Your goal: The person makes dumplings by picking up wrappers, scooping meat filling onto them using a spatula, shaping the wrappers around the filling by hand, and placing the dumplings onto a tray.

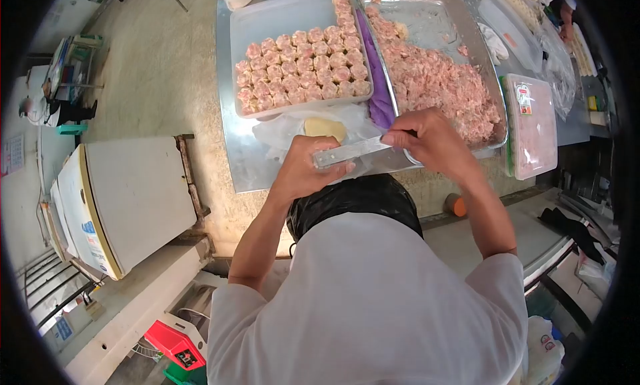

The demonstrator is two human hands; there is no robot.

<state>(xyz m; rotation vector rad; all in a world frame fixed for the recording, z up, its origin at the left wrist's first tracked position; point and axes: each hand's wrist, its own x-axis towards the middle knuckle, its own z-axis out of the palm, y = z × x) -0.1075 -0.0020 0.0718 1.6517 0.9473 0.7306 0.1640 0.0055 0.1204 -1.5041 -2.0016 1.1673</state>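
My right hand (427,137) grips one end of a flat metal spatula (357,151) with thumb and fingers. The spatula's other end lies across my left hand (303,164), whose fingers are curled; whatever they hold is hidden behind the blade. Just beyond my left hand, a pale yellow stack of round dough wrappers (325,128) lies on clear plastic film (272,130). Several rows of meat-filled dumplings (303,68) stand in a translucent plastic tray (280,20). Pink minced meat (443,78) fills much of a metal tray (427,20) near my right hand.
A purple cloth (380,98) is wedged between the two trays on the metal table (241,155). To the right stands a lidded plastic box (533,132), with a co-worker's hand (567,28) at the far right. A white chest freezer (133,198) is on the left.
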